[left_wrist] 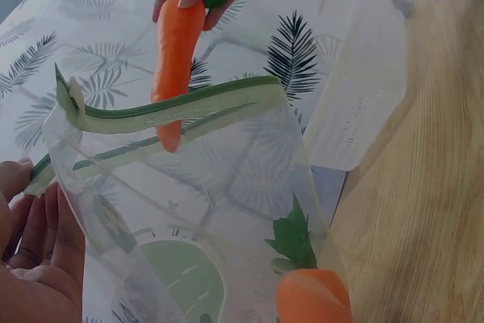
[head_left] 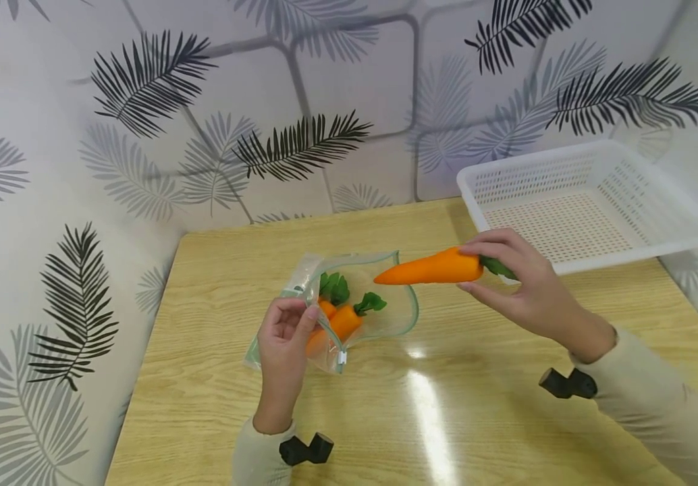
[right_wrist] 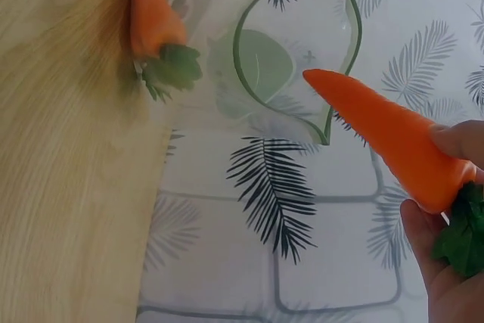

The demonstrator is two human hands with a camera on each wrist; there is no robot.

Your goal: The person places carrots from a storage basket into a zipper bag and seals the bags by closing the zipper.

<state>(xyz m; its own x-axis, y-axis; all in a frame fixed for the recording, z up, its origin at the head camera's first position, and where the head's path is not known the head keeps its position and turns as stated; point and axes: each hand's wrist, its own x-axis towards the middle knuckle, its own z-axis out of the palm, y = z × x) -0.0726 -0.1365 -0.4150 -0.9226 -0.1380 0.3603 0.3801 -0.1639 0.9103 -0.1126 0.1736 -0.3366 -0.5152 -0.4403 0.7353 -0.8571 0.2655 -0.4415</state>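
Observation:
My left hand (head_left: pixel 283 341) pinches the rim of a clear zip bag (head_left: pixel 385 320) with a green seal and a white slider. The bag's mouth gapes toward the right. Inside it lie orange carrots (head_left: pixel 344 322) with green leafy tops. My right hand (head_left: pixel 522 287) grips another carrot (head_left: pixel 434 268) by its thick leafy end, the tip pointing left at the bag's mouth. In the right wrist view that held carrot (right_wrist: pixel 393 138) has its tip in line with the green-edged opening. The left wrist view shows its tip at the rim of the bag (left_wrist: pixel 249 134).
A white perforated plastic basket (head_left: pixel 568 253) stands at the back right of the wooden table (head_left: pixel 203 324). Its visible floor holds nothing. Leaf-patterned covering (head_left: pixel 355 81) lines the wall behind and to the left. Small black devices (head_left: pixel 306 449) sit on both wrists.

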